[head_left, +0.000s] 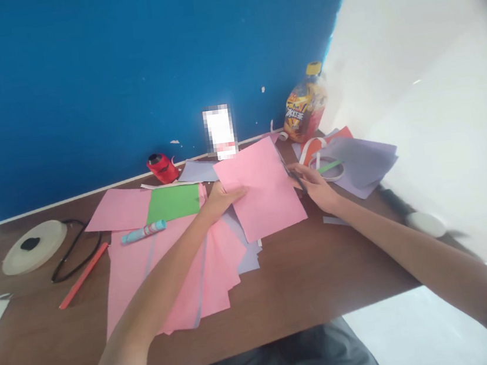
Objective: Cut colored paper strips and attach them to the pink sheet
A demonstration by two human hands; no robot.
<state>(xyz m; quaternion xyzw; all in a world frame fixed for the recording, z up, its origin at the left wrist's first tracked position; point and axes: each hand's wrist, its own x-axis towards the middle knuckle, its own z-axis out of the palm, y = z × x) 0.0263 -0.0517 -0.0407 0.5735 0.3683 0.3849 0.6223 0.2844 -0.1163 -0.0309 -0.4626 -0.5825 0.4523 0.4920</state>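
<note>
- Table: brown surface carrying the papers and the bottle, which serves as landmark throughout.
- Pile: fanned pink papers, well to the left of the bottle and nearer the person; a green piece lies at its far side.
- Purple papers: loose overlapping leaves, to the right of the bottle and nearer the person.
- Sheet: pink, raised above the table, left of the bottle and nearer the person. Judged light, thin and flexible, more liable to crease or tear than to slip; best taken by a flat pinch near an edge, clear of the blades, without squeezing.
- Left hand: on the side of the sheet away from the bottle, clamped on its edge, thumb over the upper face.
- Right hand: on the near side of the bottle, closed around the scissors at the sheet's right edge; whether the blades are parted cannot be told.
- Glue stick: pale blue, resting on the pile, well left of the bottle.
</note>
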